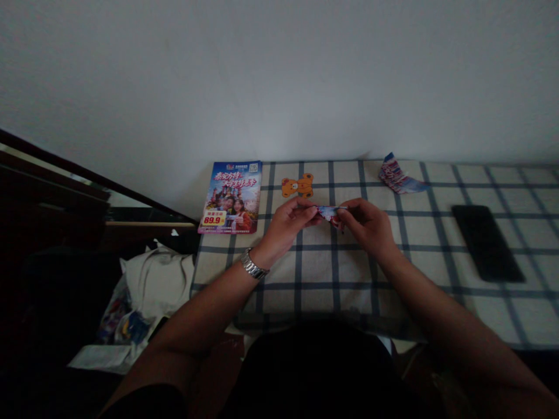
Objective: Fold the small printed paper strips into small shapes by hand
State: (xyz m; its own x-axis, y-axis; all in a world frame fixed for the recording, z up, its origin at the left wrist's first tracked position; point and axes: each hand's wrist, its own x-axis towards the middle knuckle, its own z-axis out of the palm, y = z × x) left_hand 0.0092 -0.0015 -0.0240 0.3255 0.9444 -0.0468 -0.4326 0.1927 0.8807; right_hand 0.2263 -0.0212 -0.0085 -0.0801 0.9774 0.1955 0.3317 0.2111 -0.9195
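Head view took in both hands above a checked cloth, closed on one small folded printed paper. The left hand pinched its left end between thumb and fingers; the right hand pinched its right end, so the paper spanned the gap between them.

Down and to the left of the hands, past the cloth's edge, sat a pale bag with colourful packaging at its side, some of it blue and yellow; how much lay inside it was too dark to tell.

On the cloth, a leaflet stack printed "89.9" lay left of the left hand, and a bear cutout lay just beyond that hand. Another creased paper stood partly raised beyond the right hand, near the wall. Well to the right of the right hand lay a dark phone. A metal watch circled the left wrist.
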